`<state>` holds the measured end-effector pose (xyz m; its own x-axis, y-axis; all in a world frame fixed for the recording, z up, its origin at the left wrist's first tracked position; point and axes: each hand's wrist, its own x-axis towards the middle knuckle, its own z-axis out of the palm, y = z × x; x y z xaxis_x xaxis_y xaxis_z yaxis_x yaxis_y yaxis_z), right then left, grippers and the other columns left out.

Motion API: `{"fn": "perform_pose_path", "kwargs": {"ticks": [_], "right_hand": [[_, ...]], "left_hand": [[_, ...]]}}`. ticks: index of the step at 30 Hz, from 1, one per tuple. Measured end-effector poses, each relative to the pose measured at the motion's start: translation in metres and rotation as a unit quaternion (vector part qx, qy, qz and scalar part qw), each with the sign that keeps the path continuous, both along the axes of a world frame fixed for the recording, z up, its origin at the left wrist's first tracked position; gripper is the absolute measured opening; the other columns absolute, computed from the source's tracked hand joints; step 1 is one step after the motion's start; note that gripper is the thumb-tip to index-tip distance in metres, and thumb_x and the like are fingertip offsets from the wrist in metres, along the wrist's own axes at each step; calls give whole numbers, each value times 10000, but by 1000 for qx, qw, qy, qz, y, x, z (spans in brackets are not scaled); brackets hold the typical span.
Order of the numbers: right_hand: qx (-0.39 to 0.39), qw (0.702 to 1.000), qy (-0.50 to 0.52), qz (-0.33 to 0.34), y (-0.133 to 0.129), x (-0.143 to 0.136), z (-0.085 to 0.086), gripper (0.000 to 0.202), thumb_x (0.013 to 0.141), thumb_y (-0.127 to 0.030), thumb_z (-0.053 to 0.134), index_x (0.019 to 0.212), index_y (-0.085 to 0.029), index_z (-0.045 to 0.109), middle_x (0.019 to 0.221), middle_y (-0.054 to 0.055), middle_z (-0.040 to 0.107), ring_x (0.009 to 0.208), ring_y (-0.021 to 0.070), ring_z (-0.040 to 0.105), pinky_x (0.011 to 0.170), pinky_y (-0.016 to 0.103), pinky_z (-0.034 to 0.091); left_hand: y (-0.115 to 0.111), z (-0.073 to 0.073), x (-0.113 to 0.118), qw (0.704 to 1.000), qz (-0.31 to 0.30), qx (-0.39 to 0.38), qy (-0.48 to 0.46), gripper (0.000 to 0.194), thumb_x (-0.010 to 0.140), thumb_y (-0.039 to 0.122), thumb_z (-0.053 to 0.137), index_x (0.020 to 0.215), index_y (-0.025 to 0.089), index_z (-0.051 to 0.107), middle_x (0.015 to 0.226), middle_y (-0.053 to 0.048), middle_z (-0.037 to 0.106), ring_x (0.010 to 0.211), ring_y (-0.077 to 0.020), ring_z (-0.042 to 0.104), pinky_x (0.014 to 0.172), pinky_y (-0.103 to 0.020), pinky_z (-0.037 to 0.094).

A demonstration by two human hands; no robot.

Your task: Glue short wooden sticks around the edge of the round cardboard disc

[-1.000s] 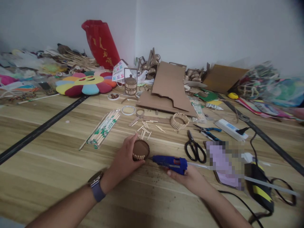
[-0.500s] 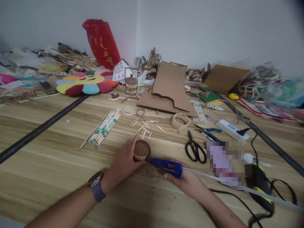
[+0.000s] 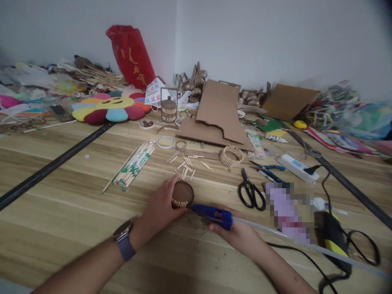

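Holding a small round cardboard cup [image 3: 183,190] in the left hand [image 3: 162,200] here, thumb along its near side and fingers wrapped round its left side. It's got a brown disc for a base and a row of short pale sticks standing up along the part of the rim nearest the person. It sits around the middle of the worktop [image 3: 76,228], somewhat closer to the near edge than the back one.

The right hand [image 3: 232,234] is closed around a blue glue gun [image 3: 212,215], nozzle pointing left at the cup's lower right side. Tip's right up by the sticks, but I can't tell if it's actually touching. A long clear glue stick [image 3: 263,228] pokes out the back of the gun toward the worktop's right edge.

Just past the cup there's a scatter of loose short sticks [image 3: 187,167], with a finished-looking stick ring [image 3: 232,157] a bit further back and to the right. Black-handled scissors [image 3: 251,195] lie right of the gun, blue-handled pliers [image 3: 269,167] beyond them, then a white power strip [image 3: 297,167] toward the right edge. Over on the left is a plastic packet of sticks [image 3: 134,165]. Toward the back edge: big cardboard sheets [image 3: 219,106], a little lidded bucket [image 3: 169,110] with a square handle, and a colourful flower cushion [image 3: 113,107] with a red bag [image 3: 131,57] behind it.
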<state>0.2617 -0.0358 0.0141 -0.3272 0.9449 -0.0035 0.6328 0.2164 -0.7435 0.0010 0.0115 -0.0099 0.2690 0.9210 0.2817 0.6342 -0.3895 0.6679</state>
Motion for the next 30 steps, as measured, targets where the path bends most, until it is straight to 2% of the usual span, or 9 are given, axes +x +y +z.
{"fn": "perform_pose_path", "kwargs": {"ticks": [12,19,30], "right_hand": [[10,1000,-9,-11,-1,1,-3,450,871,-619,639,1063,-231,765,1063,113,777,990,310,722,913,419,580],[12,1000,-11,5,0,0,-1,435,894,-623,611,989,-222,752,979,103,771,921,290,724,856,393,583],[3,1000,-19,2,1,1,-3,423,888,-617,628,992,-228,757,981,102,775,941,298,728,860,395,583]], "left_hand": [[1,-1,0,1000,-4,10,-1,978,704,163,800,1541,267,305,1504,-136,531,1391,-362,514,1139,-600,441],[1,-4,-1,1000,-7,23,3,997,709,163,808,1547,265,278,1523,-146,509,1412,-362,493,1154,-605,422],[1,-5,0,1000,-6,21,-4,1005,699,158,807,1551,286,288,1514,-127,520,1404,-360,502,1149,-595,436]]}}
